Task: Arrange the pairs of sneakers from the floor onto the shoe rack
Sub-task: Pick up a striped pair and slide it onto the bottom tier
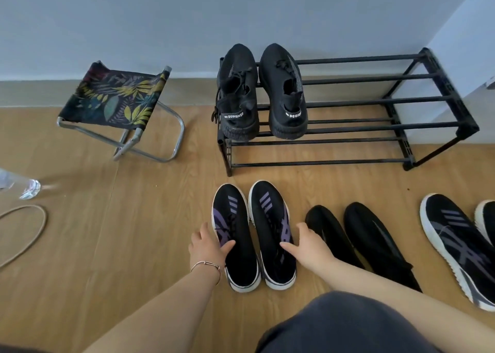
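Note:
A black two-tier shoe rack [375,99] stands against the wall, with one all-black pair of sneakers [262,92] on the left of its top tier. On the floor in front of it sits a black pair with purple stripes and white soles [254,234]. My left hand [207,246] is on the left shoe of that pair, thumb over its top. My right hand [308,245] rests against the outer side of the right shoe, fingers spread. Both shoes stand on the floor. To the right lie a plain black pair [359,242] and another striped pair [460,248].
A small folding stool [117,103] with leaf-print fabric stands left of the rack. A plastic bottle [24,186] and a looped cord [24,232] lie at the left edge. The floor is wood laminate; a wall corner juts out at right.

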